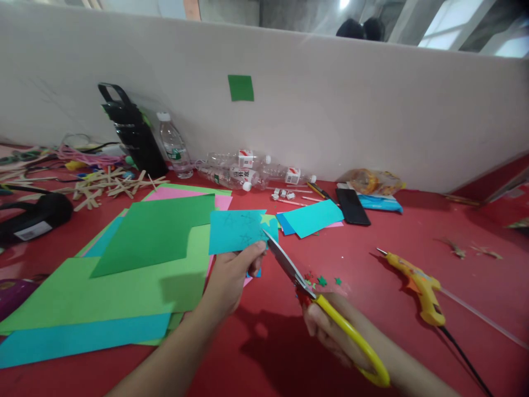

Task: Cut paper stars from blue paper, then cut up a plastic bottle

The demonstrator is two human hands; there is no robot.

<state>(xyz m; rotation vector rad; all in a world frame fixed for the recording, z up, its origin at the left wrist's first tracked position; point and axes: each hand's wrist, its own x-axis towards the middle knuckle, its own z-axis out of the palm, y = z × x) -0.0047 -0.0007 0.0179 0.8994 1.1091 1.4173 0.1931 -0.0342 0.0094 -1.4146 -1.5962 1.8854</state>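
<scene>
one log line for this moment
left hand: holds blue paper sheet with pencilled stars | right hand: yellow-handled scissors, blades at sheet edge | surface: red table

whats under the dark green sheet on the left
The dark green sheet lies on a light green sheet; a pink sheet and a blue sheet peek out at its edges. How far they run beneath it is covered.
</scene>
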